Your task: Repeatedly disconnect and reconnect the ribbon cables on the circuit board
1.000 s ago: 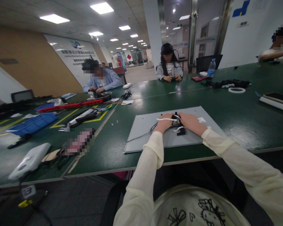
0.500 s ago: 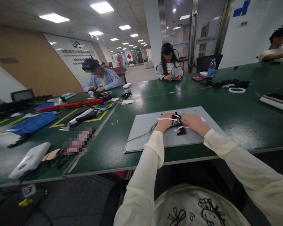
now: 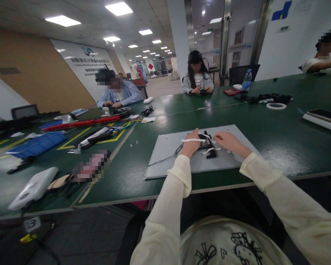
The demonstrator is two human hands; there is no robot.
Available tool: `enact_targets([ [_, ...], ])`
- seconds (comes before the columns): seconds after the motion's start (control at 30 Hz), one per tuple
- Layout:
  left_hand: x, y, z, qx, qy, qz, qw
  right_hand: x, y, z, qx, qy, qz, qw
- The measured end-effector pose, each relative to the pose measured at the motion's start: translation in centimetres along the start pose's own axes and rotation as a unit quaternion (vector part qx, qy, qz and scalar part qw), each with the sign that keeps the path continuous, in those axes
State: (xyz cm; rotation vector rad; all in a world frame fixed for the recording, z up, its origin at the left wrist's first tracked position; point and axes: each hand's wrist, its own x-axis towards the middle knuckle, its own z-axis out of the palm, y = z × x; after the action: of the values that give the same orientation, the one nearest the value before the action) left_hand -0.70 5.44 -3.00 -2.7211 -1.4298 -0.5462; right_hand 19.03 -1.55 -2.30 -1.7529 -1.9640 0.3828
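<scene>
A black device [image 3: 211,154] with a metallic middle part lies on a light grey panel [image 3: 165,147]. White strips [image 3: 209,150] cross it, and a thin grey cable [image 3: 165,159] runs off to its left. My left hand [image 3: 191,144] is closed against the device's left side, its lower fingers partly hidden, with another white strip passing over it. Just right of the device, my right hand [image 3: 229,142] is closed in a pinch. The end of a white strip reaches its fingertips.
A phone [image 3: 92,165], a white case [image 3: 33,187] and a blue tray [image 3: 37,144] lie to the left. Farther right are a roll of white tape [image 3: 276,106], dark cables [image 3: 267,98] and a water bottle [image 3: 246,80]. Several other people sit around the green table [image 3: 292,140].
My right hand has lifted slightly off the device, and its fingers have drawn into a pinch by the strip. My left hand has barely moved.
</scene>
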Motion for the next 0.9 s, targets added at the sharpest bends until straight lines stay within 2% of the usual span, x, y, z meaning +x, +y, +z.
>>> enact_targets([
  [0.27,-0.3,1.1,-0.7,-0.011,0.077,0.021,0.997,-0.6,-0.3,-0.7,0.090,-0.097,-0.044,0.990],
  [0.43,-0.4,1.2,-0.7,-0.003,0.079,0.021,0.997,-0.9,-0.4,-1.1,0.109,-0.132,-0.072,0.983],
  [0.67,-0.5,1.4,-1.0,-0.036,0.080,0.033,0.996,-0.8,-0.3,-0.8,0.168,-0.119,-0.028,0.978],
  [0.77,-0.4,2.0,-1.3,-0.114,0.085,0.053,0.988,-1.0,-1.0,-1.2,0.213,-0.113,-0.024,0.970],
  [0.9,-0.6,3.1,-2.4,-0.219,0.043,0.064,0.973,-1.3,-1.8,-2.0,0.291,-0.103,-0.019,0.951],
])
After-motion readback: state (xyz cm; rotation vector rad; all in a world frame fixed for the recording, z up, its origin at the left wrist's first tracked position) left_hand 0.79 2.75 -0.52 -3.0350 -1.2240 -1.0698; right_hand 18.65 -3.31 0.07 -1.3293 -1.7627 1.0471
